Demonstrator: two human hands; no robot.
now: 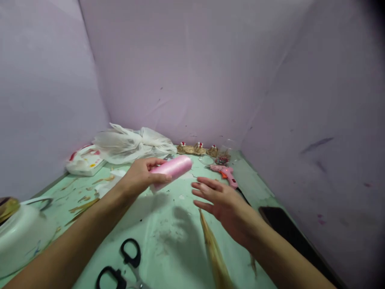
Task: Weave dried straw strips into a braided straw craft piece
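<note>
My left hand [144, 173] is wrapped round a shiny pink roll [176, 166], perhaps ribbon or film, held tilted above the pale green tabletop [156, 233]. To its right, my right hand [218, 198] hovers with fingers spread and nothing in them. Below that hand lies a long dry husk strip [215, 253], its narrow tip pointing away from me. Scissors with black handles [131, 253] rest near the front edge, their blades cut off by the frame. Just beyond my right hand is a pink glue gun [225, 173].
At the back lie a white plastic bag [135, 144] and small woven ornaments with red and white flowers [195, 149], beside a clear container [224, 156]. A white box [86, 160] and a white tub [21, 237] stand left. A dark flat object [288, 233] lies right. Walls enclose the table.
</note>
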